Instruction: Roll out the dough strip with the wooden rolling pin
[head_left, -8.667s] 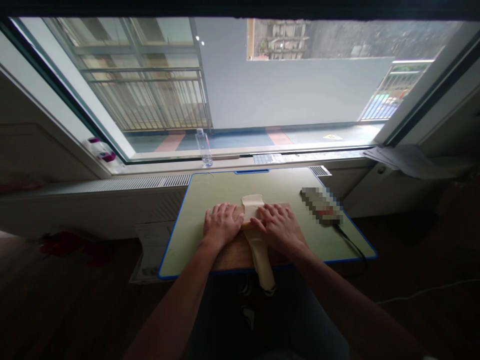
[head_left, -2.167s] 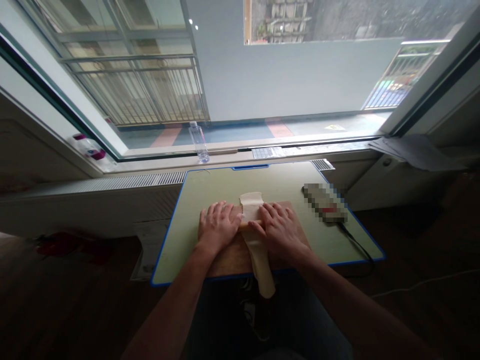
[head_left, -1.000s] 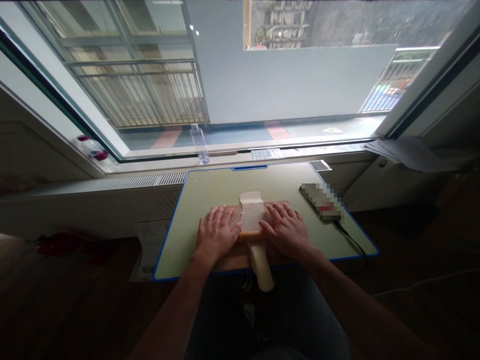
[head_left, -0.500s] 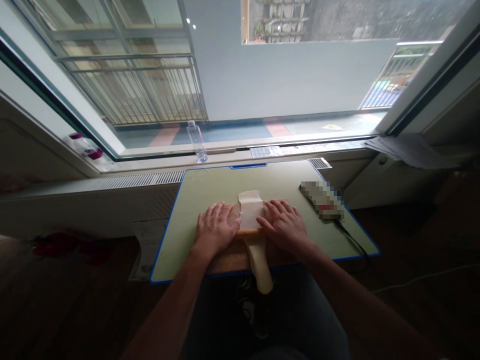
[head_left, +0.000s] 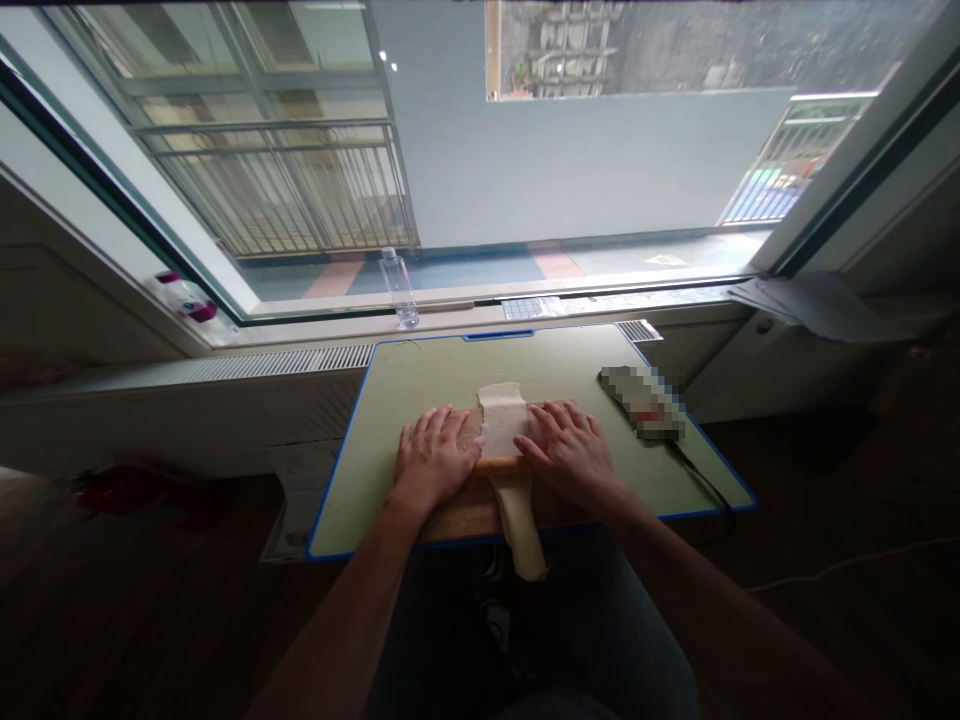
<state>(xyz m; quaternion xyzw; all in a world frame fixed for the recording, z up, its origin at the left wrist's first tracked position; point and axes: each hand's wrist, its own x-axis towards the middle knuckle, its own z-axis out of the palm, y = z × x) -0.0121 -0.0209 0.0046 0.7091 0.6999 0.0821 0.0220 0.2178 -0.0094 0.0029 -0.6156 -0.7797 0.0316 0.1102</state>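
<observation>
A wooden rolling pin (head_left: 502, 467) lies crosswise over a long pale strip of dough (head_left: 504, 425). Beneath them is a brown wooden board (head_left: 465, 512). The near end of the dough hangs past the table's front edge. My left hand (head_left: 437, 452) rests palm down over the pin's left part, fingers stretched forward and apart. On the other side, my right hand (head_left: 568, 447) lies likewise over the pin's right part, its thumb pointing in toward the dough. Both hands hide the pin's ends.
A green folding table (head_left: 352, 480) with a blue rim carries everything. At its right lies a blurred-out device (head_left: 643, 402) with a dark strap. A clear bottle (head_left: 400, 290) and a purple-capped bottle (head_left: 187, 297) stand by the window; papers (head_left: 810, 305) lie to the right.
The camera view has shifted slightly. Both hands, the rolling pin and the dough keep almost the same place.
</observation>
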